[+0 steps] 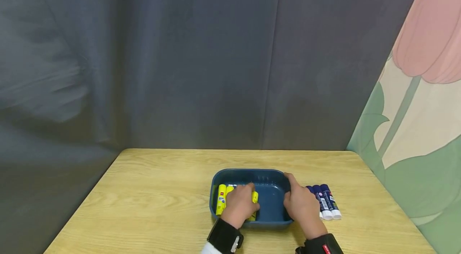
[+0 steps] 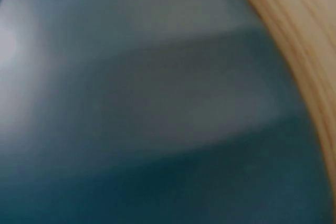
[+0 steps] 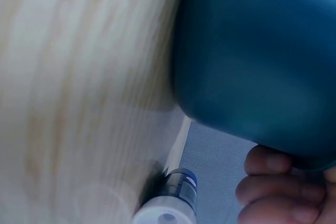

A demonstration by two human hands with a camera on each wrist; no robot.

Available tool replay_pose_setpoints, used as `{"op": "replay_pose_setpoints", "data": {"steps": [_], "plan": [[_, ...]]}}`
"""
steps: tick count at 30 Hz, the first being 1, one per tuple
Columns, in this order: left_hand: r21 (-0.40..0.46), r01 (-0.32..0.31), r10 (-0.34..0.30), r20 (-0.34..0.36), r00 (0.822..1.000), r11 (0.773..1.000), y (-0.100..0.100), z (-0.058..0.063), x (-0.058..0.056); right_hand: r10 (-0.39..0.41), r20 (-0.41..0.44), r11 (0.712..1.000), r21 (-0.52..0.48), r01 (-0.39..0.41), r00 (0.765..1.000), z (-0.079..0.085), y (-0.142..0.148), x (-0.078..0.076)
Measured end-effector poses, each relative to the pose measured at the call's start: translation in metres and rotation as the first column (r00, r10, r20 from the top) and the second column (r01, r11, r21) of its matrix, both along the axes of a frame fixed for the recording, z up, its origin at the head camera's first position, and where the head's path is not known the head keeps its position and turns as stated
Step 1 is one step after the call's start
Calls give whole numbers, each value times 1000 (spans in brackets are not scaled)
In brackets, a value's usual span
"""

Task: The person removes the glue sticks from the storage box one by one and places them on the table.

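Observation:
A dark blue plastic bin (image 1: 268,224) stands on the table, with several yellow glue sticks (image 1: 221,200) lying side by side at its left. My left hand (image 1: 239,204) reaches down into the bin, fingers curled over a yellow glue stick (image 1: 254,198); the hand hides part of the row. At the bin's right end, my right hand (image 1: 302,206) grips the rim, thumb inside and other fingers outside. The right wrist view shows those curled fingers (image 3: 278,187) against the bin's wall (image 3: 252,77). Only the bin's blurred outer wall (image 2: 157,93) fills most of the left wrist view.
Several dark blue glue sticks (image 1: 325,202) with white ends lie in a row on the wooden table (image 1: 155,198), just right of my right hand. A grey curtain (image 1: 201,58) hangs behind the table. Tulip-patterned fabric (image 1: 425,126) borders the right side.

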State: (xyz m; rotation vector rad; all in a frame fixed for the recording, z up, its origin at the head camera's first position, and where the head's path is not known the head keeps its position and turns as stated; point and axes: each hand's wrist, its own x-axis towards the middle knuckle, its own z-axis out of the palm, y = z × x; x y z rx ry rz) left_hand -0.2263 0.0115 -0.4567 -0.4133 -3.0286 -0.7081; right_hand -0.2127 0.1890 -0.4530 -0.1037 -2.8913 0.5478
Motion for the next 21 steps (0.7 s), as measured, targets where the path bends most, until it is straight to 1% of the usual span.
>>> {"op": "replay_pose_setpoints", "data": {"steps": [7, 12, 14, 18, 21], "plan": [[-8, -18, 18, 14, 1000, 1000, 1, 2, 2, 12, 21, 1000, -15, -12, 1000, 1, 0, 0], [1, -27, 27, -12, 1000, 1000, 3, 5, -1, 7, -10, 1000, -15, -7, 1000, 5, 0, -2], [-3, -39, 39, -14, 999, 999, 4, 5, -1, 7, -8, 1000, -20, -7, 1000, 4, 0, -1], [-25, -75, 75, 10, 997, 997, 6, 3, 1, 10, 11, 1000, -15, -10, 1000, 1, 0, 1], [-39, -91, 92, 6, 996, 995, 8, 2, 0, 9, 5, 1000, -7, -9, 1000, 1, 1, 0]]}}
